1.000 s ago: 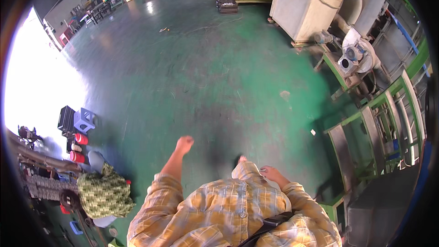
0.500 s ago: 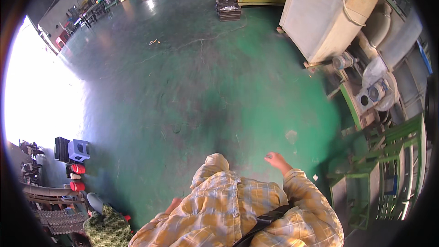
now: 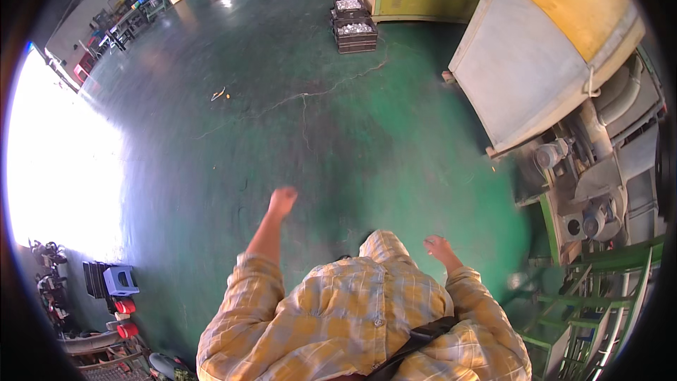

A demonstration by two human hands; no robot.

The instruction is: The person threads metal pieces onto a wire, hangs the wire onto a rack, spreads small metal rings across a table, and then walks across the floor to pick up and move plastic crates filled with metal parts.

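Overhead, left hand [image 3: 283, 201] fisted, right hand [image 3: 438, 247] loosely open, both grips empty above green floor [image 3: 338, 134].

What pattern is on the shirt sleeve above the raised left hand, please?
A yellow and white plaid, clearest in the head view on the shirt sleeve behind the left hand.
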